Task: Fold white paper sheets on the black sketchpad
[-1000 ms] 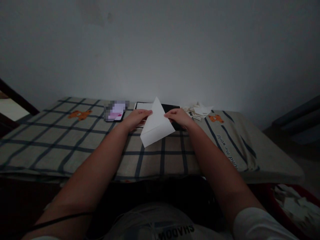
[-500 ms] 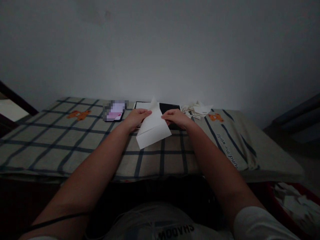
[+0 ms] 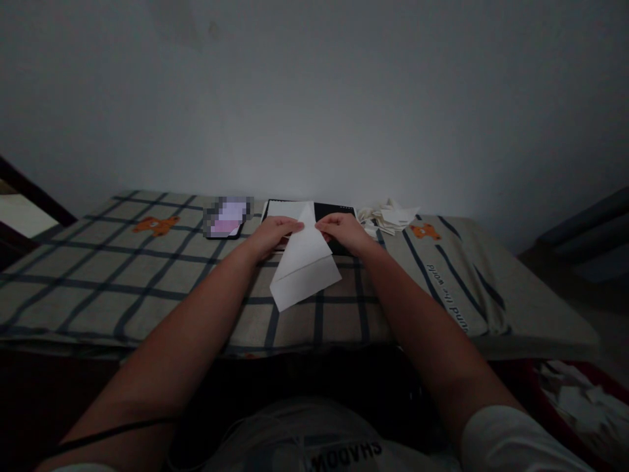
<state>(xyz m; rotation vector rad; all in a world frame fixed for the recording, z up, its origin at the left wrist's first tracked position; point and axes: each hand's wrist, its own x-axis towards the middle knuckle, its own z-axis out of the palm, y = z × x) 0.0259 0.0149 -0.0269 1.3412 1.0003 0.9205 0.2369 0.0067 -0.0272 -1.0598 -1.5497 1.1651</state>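
**Two hands pinch a folded sheet of paper over a checked cloth**

At the far left a dark wooden frame [image 3: 29,196] slants past the edge of the bench [image 3: 540,328], which is covered by a beige cloth [image 3: 122,275] with dark blue checks. An orange bear print [image 3: 156,225] sits on the cloth near its back left. Further right, close to the wall, lies a phone [image 3: 226,219] with a lit, blurred screen.

The left hand [image 3: 272,233] reaches forward from a bare forearm, its fingers closed on the left edge of a white folded paper [image 3: 304,269] near the paper's upper tip. The paper is creased into a pointed shape, its tip toward the wall and its wider end toward the person, resting partly on the cloth. Behind it lies a dark notebook [image 3: 339,213] with a pale page showing at its left, just beyond both hands.

The right hand [image 3: 344,231] mirrors the left, its fingers closed on the paper's right edge near the tip, so the two hands almost meet there.

To the right of the notebook is a loose pile of white paper pieces [image 3: 390,216], then a second orange bear print [image 3: 425,231]. At the bottom right, below the bench edge, a red bin [image 3: 584,373] holds more pale scraps.
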